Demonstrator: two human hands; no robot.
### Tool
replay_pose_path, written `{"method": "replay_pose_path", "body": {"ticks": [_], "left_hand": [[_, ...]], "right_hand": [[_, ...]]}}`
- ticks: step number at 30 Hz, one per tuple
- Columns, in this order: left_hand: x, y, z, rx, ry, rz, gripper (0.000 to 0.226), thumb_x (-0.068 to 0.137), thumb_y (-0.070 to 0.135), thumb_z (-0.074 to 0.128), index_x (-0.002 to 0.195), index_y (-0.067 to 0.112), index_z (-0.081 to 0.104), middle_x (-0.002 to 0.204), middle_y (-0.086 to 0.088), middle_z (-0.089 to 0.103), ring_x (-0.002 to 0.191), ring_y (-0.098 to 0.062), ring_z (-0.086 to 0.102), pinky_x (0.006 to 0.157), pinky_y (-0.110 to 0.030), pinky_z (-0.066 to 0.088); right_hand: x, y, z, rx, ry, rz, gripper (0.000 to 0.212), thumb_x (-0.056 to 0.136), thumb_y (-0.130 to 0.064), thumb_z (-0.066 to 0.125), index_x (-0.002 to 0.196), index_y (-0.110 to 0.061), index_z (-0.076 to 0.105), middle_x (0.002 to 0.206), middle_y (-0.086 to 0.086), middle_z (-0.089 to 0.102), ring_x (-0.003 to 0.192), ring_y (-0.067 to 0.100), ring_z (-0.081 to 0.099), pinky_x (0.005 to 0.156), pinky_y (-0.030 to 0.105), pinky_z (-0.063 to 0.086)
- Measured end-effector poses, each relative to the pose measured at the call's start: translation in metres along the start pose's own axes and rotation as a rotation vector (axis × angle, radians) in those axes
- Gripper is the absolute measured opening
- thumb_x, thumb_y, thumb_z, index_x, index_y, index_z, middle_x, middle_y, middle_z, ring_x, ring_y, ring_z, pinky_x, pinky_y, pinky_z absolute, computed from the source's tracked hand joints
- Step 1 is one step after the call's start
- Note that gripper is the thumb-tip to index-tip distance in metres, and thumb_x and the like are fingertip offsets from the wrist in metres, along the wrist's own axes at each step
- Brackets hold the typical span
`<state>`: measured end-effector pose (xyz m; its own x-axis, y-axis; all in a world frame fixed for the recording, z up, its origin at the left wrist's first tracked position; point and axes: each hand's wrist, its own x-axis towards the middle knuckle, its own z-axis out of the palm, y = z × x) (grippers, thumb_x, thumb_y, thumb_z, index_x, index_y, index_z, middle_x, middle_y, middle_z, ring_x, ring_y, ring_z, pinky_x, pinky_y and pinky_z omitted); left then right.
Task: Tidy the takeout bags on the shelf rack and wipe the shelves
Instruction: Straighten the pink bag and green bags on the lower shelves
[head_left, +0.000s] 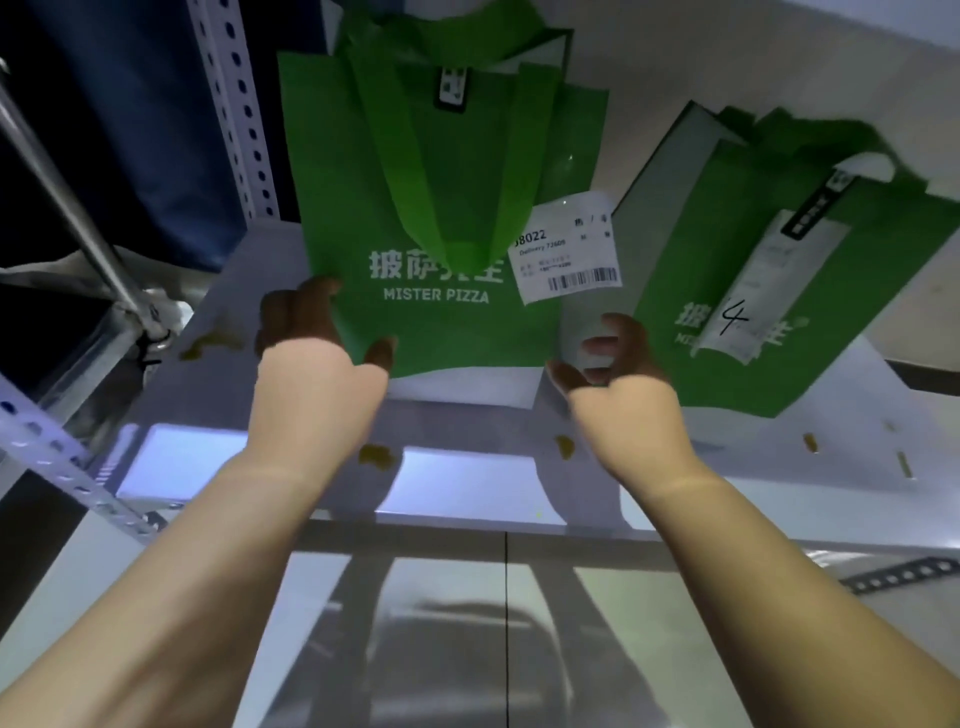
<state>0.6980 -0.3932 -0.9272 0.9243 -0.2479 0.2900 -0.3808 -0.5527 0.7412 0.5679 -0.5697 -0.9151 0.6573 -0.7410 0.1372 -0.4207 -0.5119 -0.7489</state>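
The takeout bag (441, 208), green with MISTER PIZZA printed in white, is on the white shelf (260, 260) a little left of the middle, its handles folded down over the front. At the far left a perforated white upright (234, 104) of the rack rises beside it, and a bare metal tube (67, 192) slants across in front of that. A yellowish smear (208, 345) lies on the shelf near the left edge. The left hand (311, 338) grasps the bag's near left corner, thumb on the front face and fingers at the edge. A second smear (379, 456) sits on the shelf's near lip between the forearms. A white order label (569, 249) with a barcode hangs off the bag's right side. The right hand (613, 358) is cupped at the bag's near right corner with its fingers curled; whether it truly holds the bag I cannot tell. Further right a second green bag (779, 291) leans, apart from the first, with a paper slip (748, 301) marked 4. More small stains (810, 441) dot the shelf in front of it.
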Motion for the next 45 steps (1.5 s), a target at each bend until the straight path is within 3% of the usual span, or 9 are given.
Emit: {"method": "replay_pose_path", "body": {"ticks": [5,11,15,17,20,23,28,38,45], "left_hand": [[-0.007,-0.009,0.001,0.018,-0.025,0.028,0.071,0.080,0.022,0.069,0.140,0.017,0.032,0.137,-0.014,0.037,0.125,-0.029,0.034,0.096,-0.033,0.032],[-0.003,-0.022,-0.001,-0.106,-0.104,0.002,0.079,0.080,0.023,0.070,0.145,0.028,0.024,0.143,-0.004,0.040,0.120,-0.028,0.048,0.093,-0.034,0.044],[-0.006,-0.021,-0.005,-0.096,-0.118,0.008,0.079,0.081,0.024,0.069,0.146,0.027,0.023,0.143,-0.005,0.040,0.121,-0.024,0.048,0.087,-0.028,0.042],[-0.008,-0.018,-0.007,-0.066,-0.139,-0.013,0.079,0.082,0.026,0.068,0.146,0.028,0.022,0.137,-0.011,0.046,0.093,-0.020,0.061,0.070,-0.024,0.045],[-0.016,-0.014,-0.012,0.045,-0.179,-0.094,0.067,0.083,0.032,0.065,0.140,0.023,0.032,0.103,-0.028,0.056,0.044,-0.009,0.045,0.039,-0.019,0.029],[-0.024,-0.007,-0.014,0.095,-0.193,-0.171,0.037,0.084,0.038,0.063,0.104,0.013,0.044,0.110,-0.016,0.045,0.072,-0.025,0.051,0.057,-0.029,0.037],[-0.043,0.016,-0.012,0.052,-0.168,-0.055,0.046,0.084,0.036,0.064,0.124,0.020,0.047,0.111,-0.004,0.042,0.110,-0.029,0.048,0.082,-0.036,0.040],[-0.102,0.095,0.051,-0.056,-0.340,0.107,0.030,0.085,0.031,0.064,0.113,0.023,0.056,0.110,0.005,0.055,0.105,-0.016,0.052,0.086,-0.026,0.039],[-0.112,0.158,0.083,0.055,-0.512,0.094,0.062,0.085,0.040,0.061,0.137,0.019,0.034,0.131,-0.005,0.040,0.118,-0.027,0.045,0.092,-0.037,0.040]], "right_hand": [[0.005,-0.016,0.003,0.122,-0.032,-0.003,0.069,0.082,-0.029,0.068,0.138,-0.030,0.026,0.112,-0.010,0.055,0.097,0.010,0.055,0.083,0.028,0.045],[-0.004,-0.017,0.011,0.150,-0.058,-0.013,0.067,0.086,-0.021,0.064,0.137,-0.037,0.025,0.093,-0.027,0.052,0.092,0.010,0.057,0.075,0.035,0.051],[-0.013,-0.018,0.006,0.032,-0.097,0.005,0.070,0.087,-0.025,0.062,0.140,-0.038,0.017,0.104,-0.010,0.055,0.088,0.021,0.058,0.062,0.048,0.057],[-0.014,-0.018,0.003,0.003,-0.107,0.014,0.069,0.087,-0.025,0.061,0.141,-0.032,0.018,0.111,-0.004,0.056,0.093,0.024,0.058,0.066,0.047,0.057],[-0.016,-0.019,-0.003,-0.020,-0.114,0.034,0.052,0.086,-0.027,0.062,0.131,-0.021,0.036,0.114,0.001,0.059,0.097,0.022,0.059,0.075,0.039,0.055],[-0.021,-0.013,-0.010,-0.048,-0.106,0.064,0.032,0.085,-0.031,0.064,0.110,-0.022,0.045,0.104,-0.002,0.057,0.086,0.016,0.054,0.071,0.027,0.045],[-0.042,0.012,-0.036,-0.013,-0.086,0.002,0.033,0.087,-0.034,0.062,0.114,-0.020,0.050,0.114,-0.002,0.058,0.104,0.017,0.055,0.089,0.038,0.047],[-0.063,0.076,-0.126,-0.068,-0.010,0.040,0.031,0.086,-0.028,0.063,0.116,-0.021,0.056,0.105,-0.008,0.059,0.097,0.011,0.055,0.083,0.025,0.041],[-0.041,0.101,-0.173,-0.114,-0.047,0.151,0.055,0.085,-0.031,0.064,0.133,-0.019,0.040,0.122,0.002,0.056,0.099,0.018,0.053,0.083,0.030,0.041]]}}
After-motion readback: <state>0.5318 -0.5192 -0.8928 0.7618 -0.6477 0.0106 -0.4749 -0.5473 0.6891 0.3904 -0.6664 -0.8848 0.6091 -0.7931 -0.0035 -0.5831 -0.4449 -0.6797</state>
